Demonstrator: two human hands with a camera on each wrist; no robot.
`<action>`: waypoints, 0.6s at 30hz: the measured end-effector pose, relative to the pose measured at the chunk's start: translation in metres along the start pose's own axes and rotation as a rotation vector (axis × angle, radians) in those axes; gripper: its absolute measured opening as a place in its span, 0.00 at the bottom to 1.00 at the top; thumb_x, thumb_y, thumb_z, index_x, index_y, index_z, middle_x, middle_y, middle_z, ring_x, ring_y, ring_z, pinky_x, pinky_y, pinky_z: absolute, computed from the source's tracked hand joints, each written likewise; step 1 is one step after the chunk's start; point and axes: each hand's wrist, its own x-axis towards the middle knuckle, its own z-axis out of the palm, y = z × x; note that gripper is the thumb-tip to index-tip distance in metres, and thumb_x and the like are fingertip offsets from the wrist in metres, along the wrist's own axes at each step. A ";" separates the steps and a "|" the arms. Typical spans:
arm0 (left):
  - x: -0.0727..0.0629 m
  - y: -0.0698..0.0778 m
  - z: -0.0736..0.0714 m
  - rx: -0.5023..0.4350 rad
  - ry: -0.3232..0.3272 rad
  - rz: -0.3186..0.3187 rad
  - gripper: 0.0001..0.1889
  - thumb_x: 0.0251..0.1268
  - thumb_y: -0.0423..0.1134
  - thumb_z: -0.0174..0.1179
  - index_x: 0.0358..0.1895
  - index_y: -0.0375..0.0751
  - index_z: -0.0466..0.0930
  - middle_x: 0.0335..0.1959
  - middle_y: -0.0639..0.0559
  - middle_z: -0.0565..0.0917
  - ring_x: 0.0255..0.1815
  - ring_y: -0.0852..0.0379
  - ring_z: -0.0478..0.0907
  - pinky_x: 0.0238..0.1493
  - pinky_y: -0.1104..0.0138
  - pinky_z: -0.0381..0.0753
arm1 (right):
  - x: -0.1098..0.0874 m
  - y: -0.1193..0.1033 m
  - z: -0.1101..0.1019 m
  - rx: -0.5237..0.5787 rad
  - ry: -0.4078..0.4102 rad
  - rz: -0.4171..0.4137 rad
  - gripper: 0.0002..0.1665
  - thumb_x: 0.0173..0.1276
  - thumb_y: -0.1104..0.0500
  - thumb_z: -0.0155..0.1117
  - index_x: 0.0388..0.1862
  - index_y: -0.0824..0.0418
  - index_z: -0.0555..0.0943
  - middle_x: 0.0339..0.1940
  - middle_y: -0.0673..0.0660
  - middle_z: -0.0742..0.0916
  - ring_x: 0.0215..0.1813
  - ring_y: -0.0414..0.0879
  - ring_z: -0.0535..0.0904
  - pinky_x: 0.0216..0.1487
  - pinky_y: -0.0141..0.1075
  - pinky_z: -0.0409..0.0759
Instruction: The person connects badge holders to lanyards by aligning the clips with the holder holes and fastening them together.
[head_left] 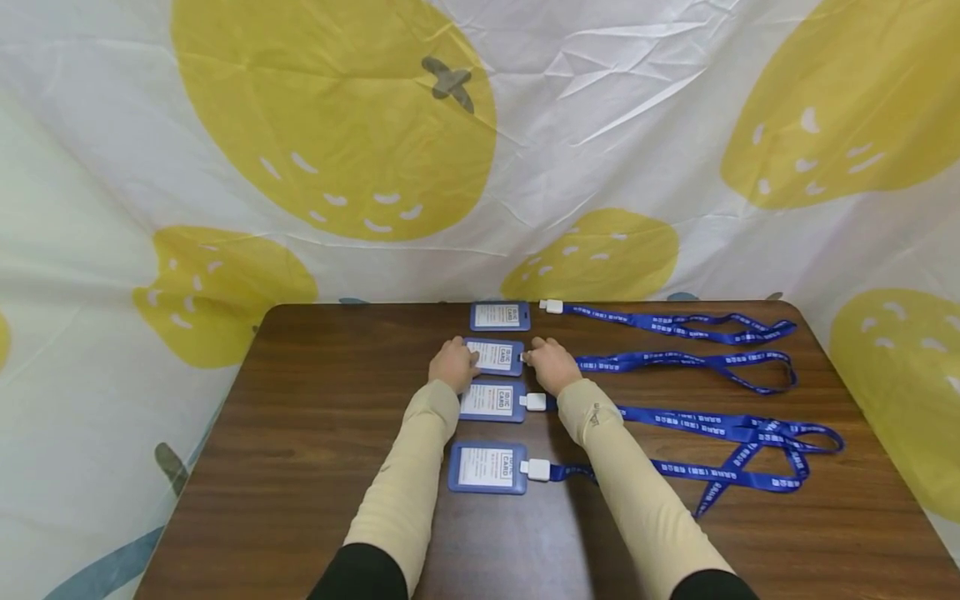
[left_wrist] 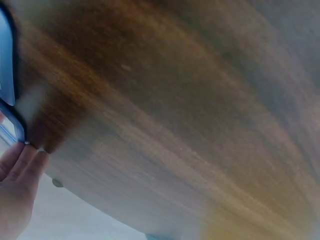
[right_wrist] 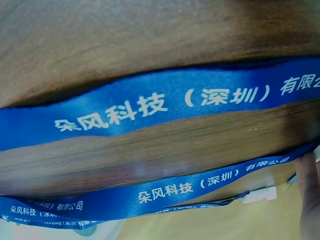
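Observation:
My left hand (head_left: 453, 364) grips the left end of a blue card holder (head_left: 495, 356), thumb over its face, in the second row from the back. In the left wrist view its fingertips (left_wrist: 37, 156) are at the holder's edge. My right hand (head_left: 553, 364) pinches the white clip of a blue lanyard (head_left: 637, 360) right at the holder's slotted end; the clip is mostly hidden by the fingers. In the right wrist view this lanyard (right_wrist: 200, 187) runs up to the fingers (right_wrist: 307, 175) at the right edge.
Behind, a card holder (head_left: 499, 316) lies apart from its lanyard's white clip (head_left: 552, 306). Nearer, two card holders, one in the third row (head_left: 491, 401) and one in front (head_left: 487, 468), have clips at their slots. Lanyards spread rightward over the brown table (head_left: 322, 467); a patterned curtain (head_left: 525, 167) hangs behind.

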 end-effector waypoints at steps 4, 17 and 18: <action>0.000 0.000 0.000 -0.027 0.006 -0.001 0.15 0.58 0.42 0.61 0.43 0.35 0.82 0.41 0.45 0.72 0.46 0.49 0.71 0.47 0.59 0.76 | 0.000 0.000 0.000 0.000 0.003 -0.005 0.14 0.51 0.73 0.60 0.32 0.58 0.85 0.28 0.56 0.77 0.32 0.53 0.73 0.33 0.42 0.77; -0.001 0.001 -0.001 -0.024 0.014 0.049 0.14 0.58 0.40 0.61 0.43 0.35 0.82 0.41 0.42 0.72 0.46 0.47 0.71 0.49 0.59 0.74 | 0.000 0.001 0.001 0.009 0.008 -0.005 0.14 0.49 0.74 0.62 0.30 0.59 0.85 0.27 0.56 0.76 0.32 0.53 0.74 0.34 0.41 0.77; -0.001 0.001 -0.001 -0.021 0.014 0.055 0.13 0.58 0.40 0.61 0.43 0.35 0.82 0.41 0.42 0.72 0.46 0.47 0.71 0.49 0.59 0.74 | 0.000 0.001 0.001 0.009 0.005 -0.004 0.14 0.49 0.74 0.62 0.30 0.59 0.85 0.27 0.56 0.76 0.32 0.53 0.73 0.34 0.41 0.77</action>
